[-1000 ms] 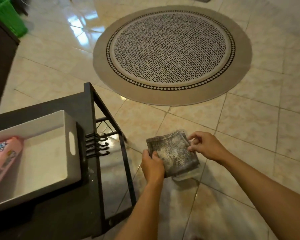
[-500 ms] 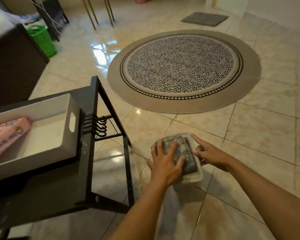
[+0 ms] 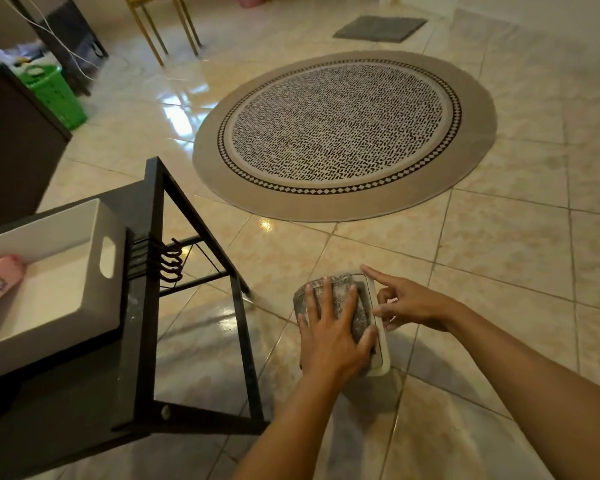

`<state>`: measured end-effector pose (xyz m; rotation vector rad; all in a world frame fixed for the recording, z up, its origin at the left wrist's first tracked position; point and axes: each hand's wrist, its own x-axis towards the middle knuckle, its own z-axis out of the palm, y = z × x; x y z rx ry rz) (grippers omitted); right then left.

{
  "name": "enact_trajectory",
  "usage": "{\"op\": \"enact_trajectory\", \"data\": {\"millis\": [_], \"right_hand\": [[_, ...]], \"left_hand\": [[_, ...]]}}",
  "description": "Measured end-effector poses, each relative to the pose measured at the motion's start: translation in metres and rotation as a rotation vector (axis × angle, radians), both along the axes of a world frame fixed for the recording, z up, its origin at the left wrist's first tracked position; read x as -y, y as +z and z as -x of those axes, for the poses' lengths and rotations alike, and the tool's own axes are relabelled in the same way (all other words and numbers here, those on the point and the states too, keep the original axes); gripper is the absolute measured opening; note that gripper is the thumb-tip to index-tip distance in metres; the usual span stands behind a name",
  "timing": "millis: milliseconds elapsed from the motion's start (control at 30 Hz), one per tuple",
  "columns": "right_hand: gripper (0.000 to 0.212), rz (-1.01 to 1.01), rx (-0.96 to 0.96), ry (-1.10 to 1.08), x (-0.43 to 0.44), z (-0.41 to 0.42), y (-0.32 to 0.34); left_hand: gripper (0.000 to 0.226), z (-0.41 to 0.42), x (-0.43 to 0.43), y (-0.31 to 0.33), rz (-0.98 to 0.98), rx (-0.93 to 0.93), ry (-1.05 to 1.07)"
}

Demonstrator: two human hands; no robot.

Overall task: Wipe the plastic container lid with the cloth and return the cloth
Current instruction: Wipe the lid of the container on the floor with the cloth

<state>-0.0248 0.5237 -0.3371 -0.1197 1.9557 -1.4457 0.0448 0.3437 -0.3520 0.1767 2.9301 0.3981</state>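
The plastic container lid hangs just right of the black rack, its long axis pointing away toward the round rug. The left hand presses the cloth flat onto it, fingers spread. The right hand pinches its right rim, forefinger straight, above the glossy tiled floor.

Left hand is flat on the grey cloth, fingers spread, pressing it onto the plastic container lid. Right hand is just beside it, pinching the lid's right edge with the index finger sticking straight out. Left of the left hand there's a black rack with a white tray on it. Round patterned rug lies on the floor well beyond both hands.
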Motion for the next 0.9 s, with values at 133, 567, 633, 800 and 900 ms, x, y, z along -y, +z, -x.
{"op": "enact_trajectory", "data": {"millis": [133,567,633,800,900], "right_hand": [[0.089,0.03,0.032,-0.009,-0.003,0.003,-0.004],[0.086,0.092,0.103,0.011,-0.002,0.017,-0.011],[0.078,0.092,0.095,0.007,-0.001,0.018,-0.01],[0.056,0.079,0.047,-0.039,0.0,0.021,-0.01],[0.055,0.066,0.024,-0.057,0.001,0.022,-0.013]], "left_hand": [[0.064,-0.003,0.0,-0.002,-0.045,-0.005,0.01],[0.059,0.005,-0.001,0.004,-0.059,-0.022,-0.119],[0.058,0.011,-0.002,0.004,-0.08,-0.074,-0.104],[0.06,0.011,0.005,-0.006,-0.023,-0.055,-0.019],[0.058,0.005,0.005,-0.007,-0.056,-0.021,-0.002]]}}
